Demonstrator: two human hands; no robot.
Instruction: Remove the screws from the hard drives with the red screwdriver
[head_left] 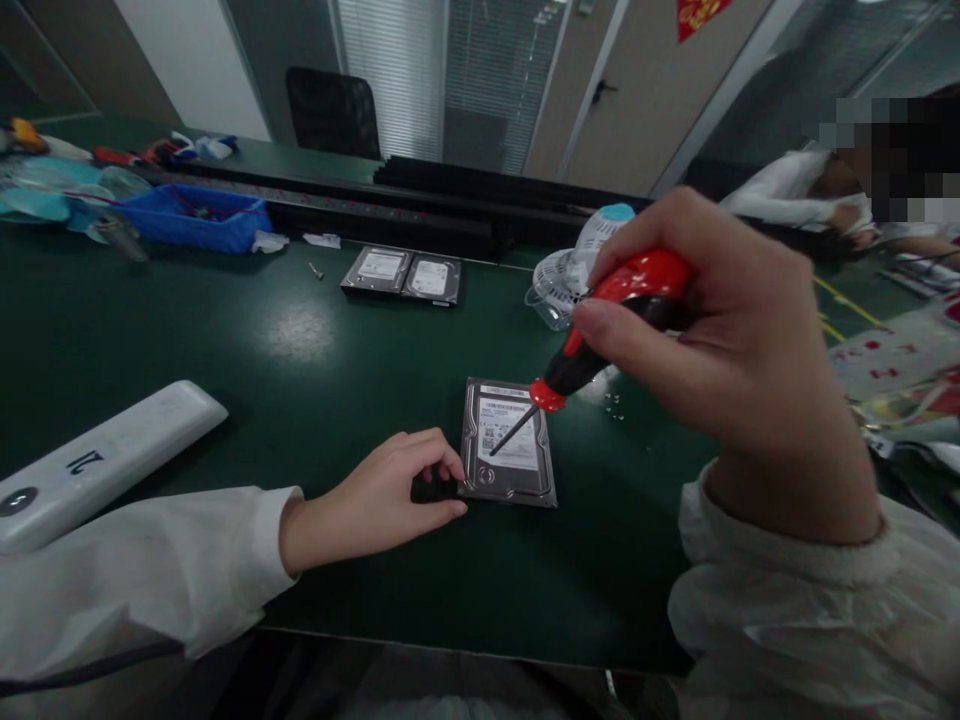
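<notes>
A hard drive (510, 485) with a white label lies flat on the green table. Wrapped around the red and black handle of a screwdriver (574, 365) is my right hand (739, 320). The screwdriver's thin shaft slants down to the left over the drive's label; whether its tip touches the surface I cannot tell. At the drive's lower left edge is my left hand (382, 495), with thumb and fingers apart and a fingertip at the edge. Several small screws (615, 405) are scattered to the right of the drive.
Two more hard drives (401, 275) sit side by side farther back. A blue bin (195, 215) stands at the back left, a white device marked 21 (112, 460) at the left. Behind my right hand is a white plastic basket (559, 280). Another person (795, 190) sits at the right.
</notes>
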